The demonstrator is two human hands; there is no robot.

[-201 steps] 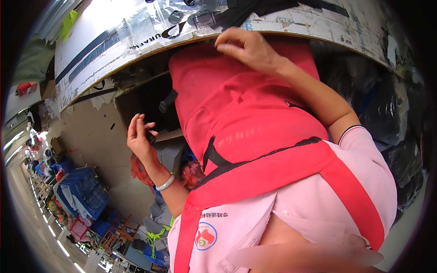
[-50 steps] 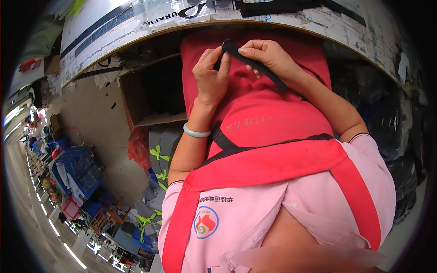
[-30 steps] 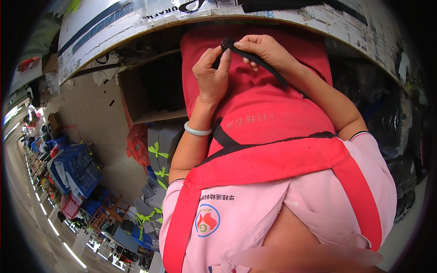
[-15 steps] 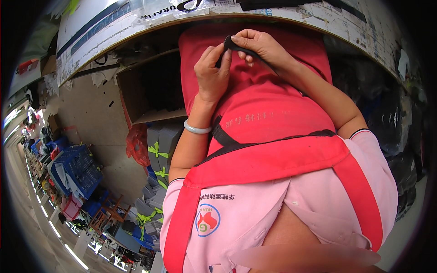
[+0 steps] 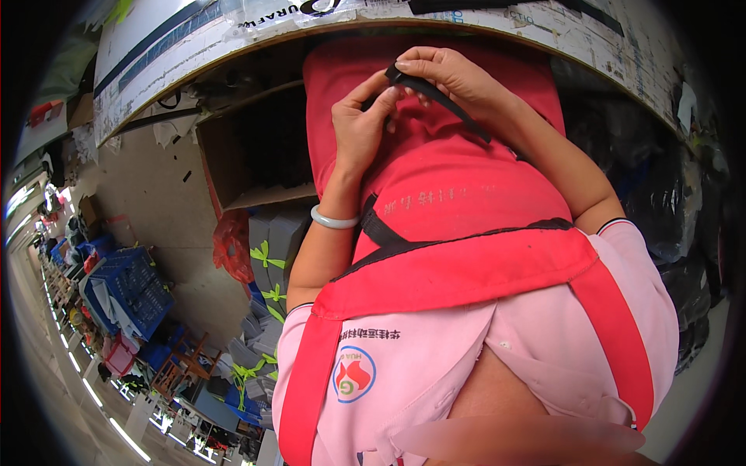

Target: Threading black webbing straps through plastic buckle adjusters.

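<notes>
A narrow black strap (image 5: 449, 102) is held between my two hands, above the red apron (image 5: 458, 163) on my lap. My left hand (image 5: 361, 124) pinches at its upper end, thumb and forefinger close together. My right hand (image 5: 454, 78) grips the same end from the other side, its thumb on top. From there the strap's free tail slants down to the right below my right palm, ending over the apron. The strap looks folded over at the fingertips, but the fingers partly hide that spot.
Just beyond my hands runs the worn edge of a table (image 5: 179, 97). An open cardboard box (image 5: 256, 198) sits under it on the left, beside a red plastic bag (image 5: 232, 247) and grey bundles tied with green strips (image 5: 268, 255). Dark plastic bags (image 5: 660, 210) lie at the right.
The strap's tail has come out into fuller view, now hanging over the apron below my right hand. My left fingers have shifted slightly at the folded end; both hands stay in nearly the same place.
</notes>
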